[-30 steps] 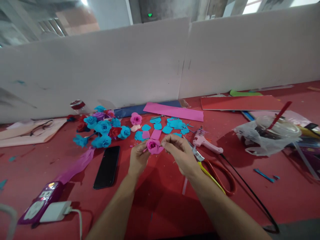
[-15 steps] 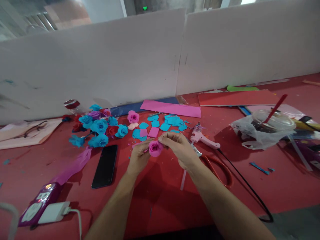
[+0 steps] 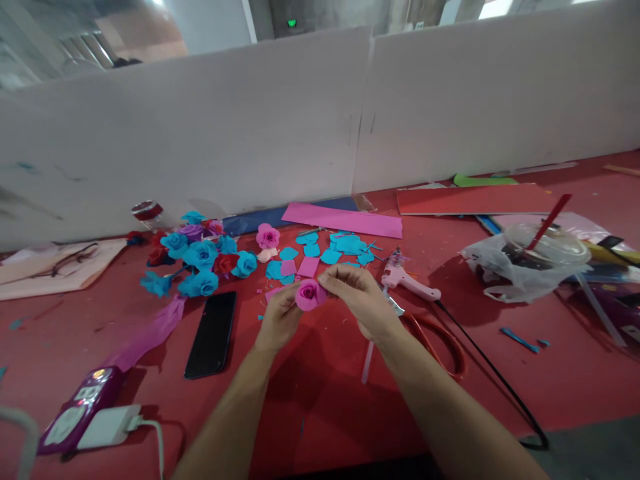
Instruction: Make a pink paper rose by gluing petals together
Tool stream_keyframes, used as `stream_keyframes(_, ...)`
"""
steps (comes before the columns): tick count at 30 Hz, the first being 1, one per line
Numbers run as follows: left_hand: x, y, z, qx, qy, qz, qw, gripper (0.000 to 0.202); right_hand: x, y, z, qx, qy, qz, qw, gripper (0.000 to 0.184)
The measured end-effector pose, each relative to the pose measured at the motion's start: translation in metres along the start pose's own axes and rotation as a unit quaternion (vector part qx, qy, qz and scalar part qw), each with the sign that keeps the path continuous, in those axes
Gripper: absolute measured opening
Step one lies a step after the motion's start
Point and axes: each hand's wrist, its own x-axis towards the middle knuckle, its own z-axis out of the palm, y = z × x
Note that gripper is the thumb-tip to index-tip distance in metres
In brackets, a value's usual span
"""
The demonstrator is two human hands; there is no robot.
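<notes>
A small pink paper rose [image 3: 309, 293] is held over the red table [image 3: 320, 393] between both my hands. My left hand [image 3: 279, 321] pinches it from the lower left, fingers closed round its base. My right hand [image 3: 357, 300] is closed on its right side, fingertips pressing the outer petal. Just beyond lie cut blue petals [image 3: 330, 248], pink paper squares [image 3: 308, 267] and another finished pink rose [image 3: 267, 236]. A bunch of blue, red and purple paper roses [image 3: 197, 257] lies to the left.
A black phone [image 3: 211, 333] lies left of my arms. A pink glue gun [image 3: 407, 280] and red scissors [image 3: 435, 337] sit to the right, with a black cord [image 3: 495, 380]. A bagged drink cup [image 3: 543, 257], paper sheets [image 3: 343, 220] and a white partition [image 3: 250, 127] are behind. A power strip [image 3: 83, 407] is near left.
The rose has turned slightly in my fingers and my hands have barely shifted; the view has moved a little.
</notes>
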Motion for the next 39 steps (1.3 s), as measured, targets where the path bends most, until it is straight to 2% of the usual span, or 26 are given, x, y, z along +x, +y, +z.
stream_keyframes(4,-0.002,-0.004,-0.001,0.018,0.016,0.0,1.0,0.014,0.001,-0.001,0.0,-0.004,0.021,-0.01,1.0,0.023)
stream_keyframes(7,-0.001,0.001,0.001,-0.001,-0.015,-0.003,1.0,0.015,0.0,-0.003,0.001,-0.009,0.003,0.002,1.0,0.025)
stream_keyframes(11,0.001,0.005,0.004,0.014,-0.055,0.024,0.998,0.018,-0.001,-0.005,0.001,0.004,-0.013,-0.005,1.0,0.021)
stream_keyframes(15,0.0,0.003,0.003,0.022,-0.055,0.021,0.998,0.021,-0.001,-0.007,-0.001,-0.003,0.009,-0.017,1.0,0.022)
stream_keyframes(20,0.0,0.006,0.004,0.028,-0.052,0.034,0.998,0.02,-0.002,-0.008,-0.003,-0.028,-0.025,-0.021,0.999,0.023)
stream_keyframes(24,0.001,0.007,0.004,0.027,-0.054,0.045,0.997,0.02,-0.002,-0.007,-0.003,-0.052,-0.025,-0.034,0.998,0.024)
stream_keyframes(29,-0.001,0.001,0.004,0.017,-0.056,0.021,0.998,0.02,0.0,-0.005,-0.005,-0.08,-0.03,-0.044,0.995,0.028)
stream_keyframes(34,-0.002,-0.003,0.002,0.006,-0.026,0.005,1.0,0.019,-0.002,-0.008,-0.006,-0.09,-0.052,-0.045,0.994,0.025)
stream_keyframes(39,-0.004,-0.006,0.001,-0.002,0.002,-0.023,1.0,0.016,-0.003,-0.009,-0.004,-0.053,-0.057,-0.043,0.996,0.019)
